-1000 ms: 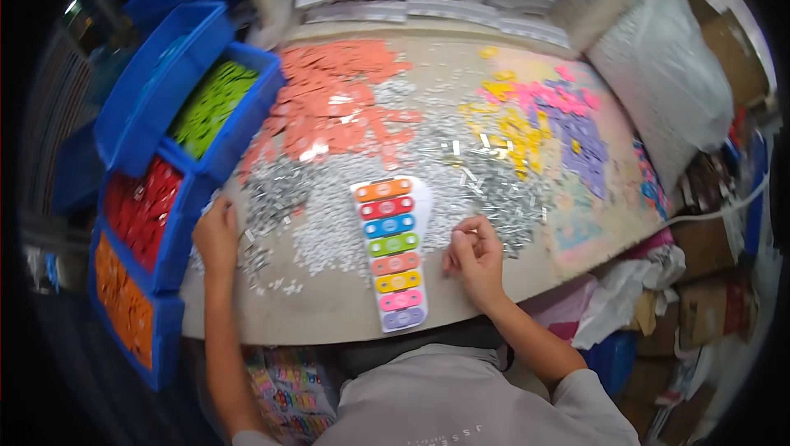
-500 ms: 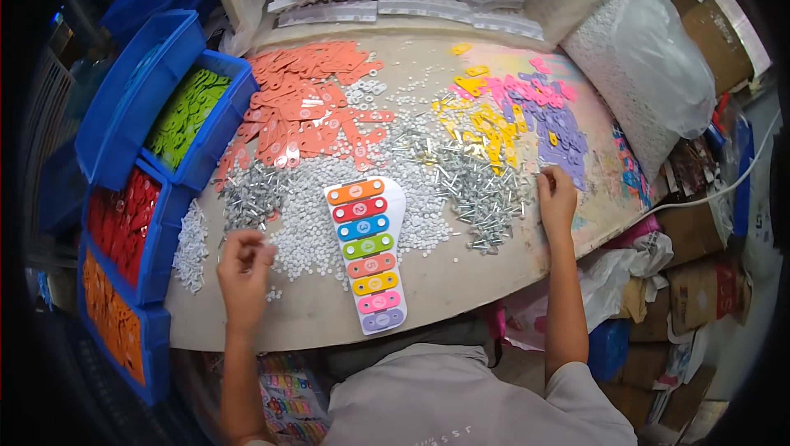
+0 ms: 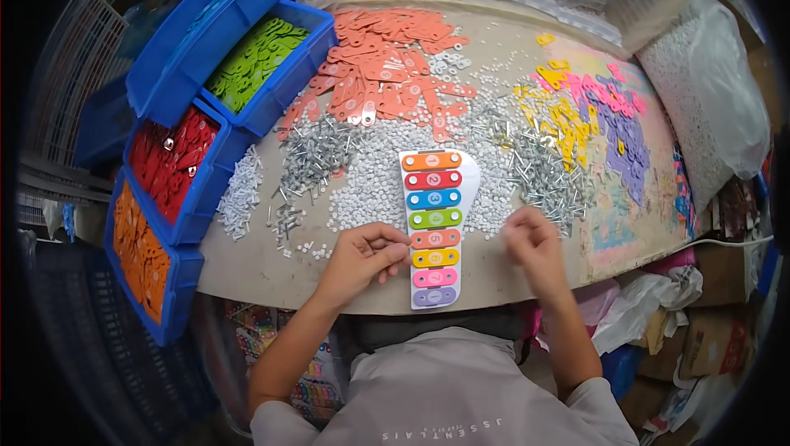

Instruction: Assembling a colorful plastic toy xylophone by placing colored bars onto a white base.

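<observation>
A toy xylophone (image 3: 464,187) with a white base and a column of coloured bars lies before me on the table. White caps sit on the ends of its upper bars; the lower bars show small dark holes. My left hand (image 3: 366,258) is pinched at the left end of the coral bar (image 3: 435,238); what the fingertips hold is too small to make out. Right of the xylophone, apart from it, my right hand (image 3: 535,247) is curled and slightly blurred, its fingertips together. Behind lie white caps (image 3: 374,176) and a heap of metal pins (image 3: 545,174).
Blue bins hold green (image 3: 259,63), red (image 3: 174,162) and orange bars (image 3: 140,253) at left. Coral bars (image 3: 383,67) are heaped at the back. Yellow (image 3: 573,129), pink (image 3: 605,94) and purple pieces (image 3: 625,146) lie right, near a bulging clear bag (image 3: 699,84).
My left hand has moved right to the xylophone's edge. My right hand has left the far side of the metal pins and come in toward the xylophone. The view has shifted.
</observation>
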Demonstrator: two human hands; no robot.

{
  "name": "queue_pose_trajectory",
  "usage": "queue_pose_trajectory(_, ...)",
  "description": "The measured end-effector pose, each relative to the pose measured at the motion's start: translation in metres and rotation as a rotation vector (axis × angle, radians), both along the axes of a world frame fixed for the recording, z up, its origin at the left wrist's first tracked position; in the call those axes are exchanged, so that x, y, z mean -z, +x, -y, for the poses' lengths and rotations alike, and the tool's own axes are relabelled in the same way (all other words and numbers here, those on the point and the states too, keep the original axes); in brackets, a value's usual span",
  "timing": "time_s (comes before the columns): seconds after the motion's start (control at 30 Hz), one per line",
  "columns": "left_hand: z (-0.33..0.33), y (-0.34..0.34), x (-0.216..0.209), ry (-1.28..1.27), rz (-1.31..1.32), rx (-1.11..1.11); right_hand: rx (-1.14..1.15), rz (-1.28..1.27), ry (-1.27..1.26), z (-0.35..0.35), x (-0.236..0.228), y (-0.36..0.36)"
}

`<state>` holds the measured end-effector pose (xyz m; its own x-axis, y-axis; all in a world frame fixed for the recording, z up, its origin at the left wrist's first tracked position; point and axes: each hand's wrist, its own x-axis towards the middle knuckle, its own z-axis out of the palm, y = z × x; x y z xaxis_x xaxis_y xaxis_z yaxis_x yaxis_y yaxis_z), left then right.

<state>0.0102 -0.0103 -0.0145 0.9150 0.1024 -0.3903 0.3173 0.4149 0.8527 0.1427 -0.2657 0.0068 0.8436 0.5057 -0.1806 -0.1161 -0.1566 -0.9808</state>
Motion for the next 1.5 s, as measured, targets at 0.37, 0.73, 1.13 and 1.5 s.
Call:
queue_pose_trajectory(0.37, 0.008, 0.013, 0.002, 0.042, -0.021, 0.05, -0.155, -0.37, 0.093, -0.027, 0.016, -0.021)
queue_pose_trajectory(0.73, 0.011, 0.024, 0.013, 0.394, -0.003, 0.077, -0.153, -0.466, -0.033, -0.035, 0.012, -0.012)
queue_pose_trajectory(1.13, -0.002, 0.045, 0.004, 0.022, -0.036, 0.248, -0.284, -0.53, -0.182, -0.04, 0.011, -0.002)
queue_pose_trajectory(1.5, 0.006, 0.042, 0.007, 0.225, 0.064, 0.222, -0.29, -0.47, -0.233, -0.044, 0.011, -0.003)
